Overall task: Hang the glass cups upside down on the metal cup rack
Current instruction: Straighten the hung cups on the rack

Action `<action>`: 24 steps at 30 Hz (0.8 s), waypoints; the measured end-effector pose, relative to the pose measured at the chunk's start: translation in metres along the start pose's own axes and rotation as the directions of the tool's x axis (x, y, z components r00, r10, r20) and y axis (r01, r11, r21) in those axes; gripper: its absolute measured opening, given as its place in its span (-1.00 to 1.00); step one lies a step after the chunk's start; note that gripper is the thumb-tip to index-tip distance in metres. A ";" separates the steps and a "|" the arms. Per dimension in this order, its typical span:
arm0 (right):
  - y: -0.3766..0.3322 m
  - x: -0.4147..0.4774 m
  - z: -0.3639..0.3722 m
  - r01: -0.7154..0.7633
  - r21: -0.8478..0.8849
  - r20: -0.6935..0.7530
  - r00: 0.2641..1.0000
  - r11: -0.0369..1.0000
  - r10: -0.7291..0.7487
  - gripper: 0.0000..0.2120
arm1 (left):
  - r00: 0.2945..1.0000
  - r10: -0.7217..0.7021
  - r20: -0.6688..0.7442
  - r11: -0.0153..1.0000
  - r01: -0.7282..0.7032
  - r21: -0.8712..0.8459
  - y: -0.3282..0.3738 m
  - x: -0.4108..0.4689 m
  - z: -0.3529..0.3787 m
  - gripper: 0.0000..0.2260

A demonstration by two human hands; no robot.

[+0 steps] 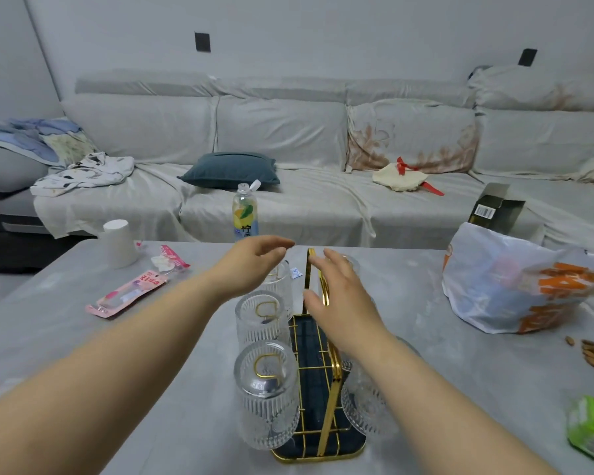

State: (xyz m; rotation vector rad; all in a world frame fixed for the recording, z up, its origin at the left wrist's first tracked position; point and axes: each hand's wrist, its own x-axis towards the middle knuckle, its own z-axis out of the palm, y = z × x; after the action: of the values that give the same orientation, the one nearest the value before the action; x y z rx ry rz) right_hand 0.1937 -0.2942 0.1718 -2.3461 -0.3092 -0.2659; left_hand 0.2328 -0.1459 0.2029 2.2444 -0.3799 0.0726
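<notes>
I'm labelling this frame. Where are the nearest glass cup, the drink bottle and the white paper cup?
nearest glass cup (266, 392): head view, ribbed side wall.
drink bottle (245, 214): head view, yellow label.
white paper cup (119, 244): head view, side wall.

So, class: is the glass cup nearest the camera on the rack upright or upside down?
Upside down. The nearest glass cup shows its thick base on top, its mouth facing the tray, and a gold rack prong inside it.

A gold wire cup rack (326, 399) with a dark tray base stands on the near part of the table. Ribbed clear glass cups hang upside down on its pegs: a near left cup (266, 395), a middle left cup (262, 320), a far left cup (280, 282), and a near right cup (367, 402).
</notes>
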 end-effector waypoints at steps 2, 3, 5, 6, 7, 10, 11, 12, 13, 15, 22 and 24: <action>0.012 0.008 -0.021 -0.022 0.013 -0.073 0.997 1.000 0.022 -0.55 | 0.999 0.021 0.028 0.997 -0.023 0.078 0.007 -0.005 0.013 -0.67; 0.020 0.013 -0.032 -0.047 -0.003 -0.095 0.994 0.999 0.047 -0.55 | 0.999 0.020 0.041 0.994 -0.024 0.110 0.009 -0.007 0.019 -0.64; 0.039 0.024 -0.051 -0.115 -0.061 -0.095 0.990 0.991 0.109 -0.54 | 0.998 -0.010 0.064 0.987 0.000 0.158 0.014 -0.005 0.032 -0.55; 0.048 0.030 -0.058 -0.146 -0.087 -0.083 0.987 0.985 0.139 -0.53 | 0.997 -0.035 0.073 0.985 0.022 0.171 0.017 -0.003 0.037 -0.50; 0.056 0.035 -0.061 -0.171 -0.104 -0.067 0.984 0.980 0.165 -0.52 | 0.995 -0.061 0.079 0.982 0.046 0.181 0.019 -0.001 0.043 -0.46; 0.072 0.049 -0.061 -0.220 -0.117 0.021 0.974 0.968 0.224 -0.48 | 0.992 -0.105 0.073 0.942 0.076 0.326 0.024 0.007 0.059 -0.46; 0.075 0.053 -0.059 -0.231 -0.102 0.055 0.970 0.968 0.237 -0.46 | 0.993 -0.101 0.063 0.910 0.066 0.410 0.024 0.009 0.065 -0.48; 0.077 0.057 -0.056 -0.234 -0.070 0.088 0.967 0.970 0.240 -0.43 | 0.994 -0.093 0.052 0.881 0.058 0.469 0.023 0.010 0.069 -0.50; 0.077 0.061 -0.053 -0.233 -0.023 0.122 0.965 0.972 0.234 -0.40 | 0.995 -0.089 0.041 0.861 0.057 0.505 0.022 0.011 0.072 -0.52; 0.074 0.069 -0.046 -0.220 0.058 0.190 0.960 0.974 0.206 -0.36 | 0.996 -0.091 0.024 0.842 0.064 0.536 0.021 0.012 0.075 -0.53; 0.072 0.089 -0.033 -0.057 -0.167 0.403 0.907 0.984 0.120 -0.25 | 0.998 -0.055 0.039 0.854 0.027 0.519 0.021 0.012 0.075 -0.57; 0.074 0.089 -0.029 -0.050 -0.154 0.391 0.914 0.987 0.108 -0.24 | 0.997 -0.058 0.042 0.859 0.028 0.512 0.020 0.012 0.075 -0.58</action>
State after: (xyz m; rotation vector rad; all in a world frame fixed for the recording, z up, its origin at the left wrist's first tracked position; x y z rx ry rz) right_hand 0.2974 -0.3539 0.1688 -2.5368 -0.3991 0.2445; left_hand 0.2328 -0.2175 0.1708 2.7885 -0.3713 0.0962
